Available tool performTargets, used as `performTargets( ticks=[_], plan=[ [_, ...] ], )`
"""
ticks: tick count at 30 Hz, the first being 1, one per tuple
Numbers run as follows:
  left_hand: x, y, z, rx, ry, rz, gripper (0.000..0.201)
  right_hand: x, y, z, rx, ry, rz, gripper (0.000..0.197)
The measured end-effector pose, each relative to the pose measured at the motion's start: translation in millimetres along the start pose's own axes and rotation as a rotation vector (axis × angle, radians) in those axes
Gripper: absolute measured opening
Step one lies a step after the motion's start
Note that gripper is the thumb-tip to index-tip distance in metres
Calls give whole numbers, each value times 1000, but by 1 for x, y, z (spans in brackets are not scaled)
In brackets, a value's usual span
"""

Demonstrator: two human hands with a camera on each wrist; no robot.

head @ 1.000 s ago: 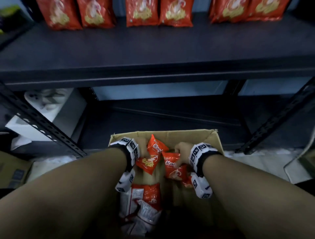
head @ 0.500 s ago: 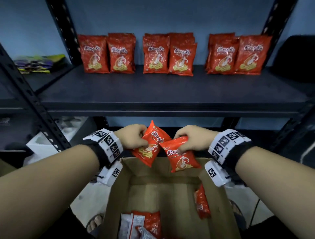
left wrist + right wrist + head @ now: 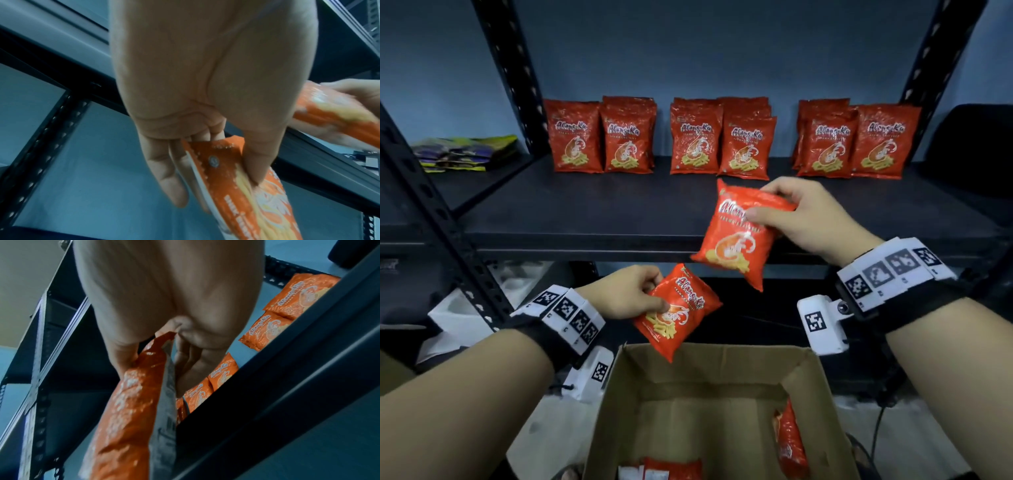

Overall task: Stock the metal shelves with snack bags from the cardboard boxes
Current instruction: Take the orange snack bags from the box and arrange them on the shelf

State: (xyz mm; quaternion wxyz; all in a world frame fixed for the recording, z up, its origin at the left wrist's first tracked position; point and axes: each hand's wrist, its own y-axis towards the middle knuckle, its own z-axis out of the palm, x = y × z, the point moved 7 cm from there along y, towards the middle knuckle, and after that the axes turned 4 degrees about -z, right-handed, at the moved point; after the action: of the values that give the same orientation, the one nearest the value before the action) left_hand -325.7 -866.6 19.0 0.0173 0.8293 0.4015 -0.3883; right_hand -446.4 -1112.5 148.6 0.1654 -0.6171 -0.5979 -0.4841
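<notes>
My right hand pinches the top of a red snack bag and holds it over the front edge of the dark metal shelf. The same bag hangs from the right hand in the right wrist view. Lower down, my left hand grips a second red snack bag above the open cardboard box. In the left wrist view the left hand holds that bag between thumb and fingers. Several red bags stand in pairs along the back of the shelf.
More red bags lie inside the box. Black perforated uprights frame the shelf at left and right. A pile of green and purple packets lies on the neighbouring shelf at left. White foam pieces sit under the shelf.
Both hands have lifted their bags out of the box. The right hand has risen further, up to the shelf's front edge; the left stays lower, just above the box.
</notes>
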Motion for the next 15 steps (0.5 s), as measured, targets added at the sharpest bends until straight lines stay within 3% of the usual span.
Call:
performTargets(
  ticks=[9,12,15],
  plan=[
    [-3,-3,10,58,-26,5,29,-60,18,-44,-483,231,249,41],
    [-3,-1,12,74,-19,2,28,-67,19,-50,-491,23,307,48],
    [-3,0,14,85,-5,-4,29,-52,15,-55,-471,-311,259,52]
  ],
)
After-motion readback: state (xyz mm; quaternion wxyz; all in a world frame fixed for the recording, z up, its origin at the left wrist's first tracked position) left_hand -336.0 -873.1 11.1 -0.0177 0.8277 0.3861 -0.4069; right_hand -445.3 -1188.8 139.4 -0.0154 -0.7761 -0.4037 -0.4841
